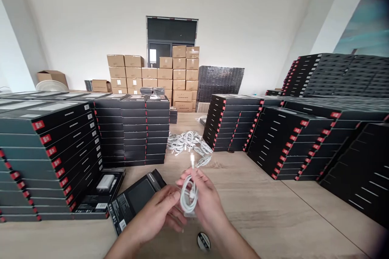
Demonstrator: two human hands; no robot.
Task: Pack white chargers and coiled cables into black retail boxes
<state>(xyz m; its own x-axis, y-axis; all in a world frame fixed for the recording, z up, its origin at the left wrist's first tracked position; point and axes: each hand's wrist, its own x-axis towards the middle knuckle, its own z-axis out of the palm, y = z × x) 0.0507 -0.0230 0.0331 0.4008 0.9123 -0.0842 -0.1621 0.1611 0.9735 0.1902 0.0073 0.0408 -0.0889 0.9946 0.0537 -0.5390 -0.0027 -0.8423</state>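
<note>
A coiled white cable, its plug pointing up, is pinched in my right hand between thumb and fingers. My left hand is at the coil's left side with its fingers curved and apart; whether the thumb touches the cable, I cannot tell. Behind my left wrist, a black box lies tilted on the table, partly covered by my forearm. Further left, an open black box holds a white block like a charger. More white cables lie bundled in a loose pile beyond my hands.
Tall stacks of black boxes with red marks stand at left and right on the wooden table. A round black-and-white disc lies near the front edge. Brown cartons are piled at the back wall.
</note>
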